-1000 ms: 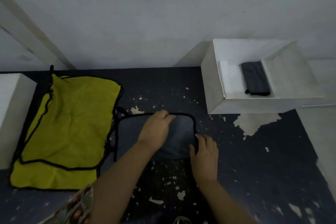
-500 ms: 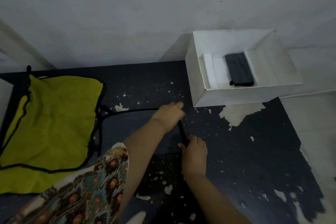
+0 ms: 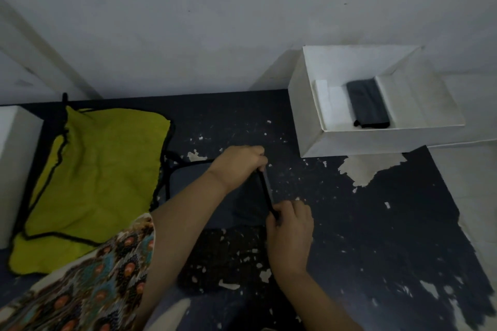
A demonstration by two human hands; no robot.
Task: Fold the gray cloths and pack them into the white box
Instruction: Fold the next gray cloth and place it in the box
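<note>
A gray cloth (image 3: 188, 183) with black trim lies on the dark tabletop in the middle of the view, partly hidden under my left forearm. My left hand (image 3: 240, 161) pinches its far right corner. My right hand (image 3: 290, 223) grips its near right corner, and the cloth's right edge is lifted between the two hands. The white box (image 3: 355, 141) stands open at the upper right against the wall. Inside it lies one folded gray cloth (image 3: 367, 107).
A yellow-green cloth (image 3: 96, 177) with black trim is spread at the left. A white block (image 3: 13, 169) stands at the far left edge. The dark tabletop (image 3: 376, 223) has flaked paint, and a pale wall rises behind it.
Both hands went from resting flat on the gray cloth to gripping its right edge and raising it. The camera has shifted, so the box sits further right in view.
</note>
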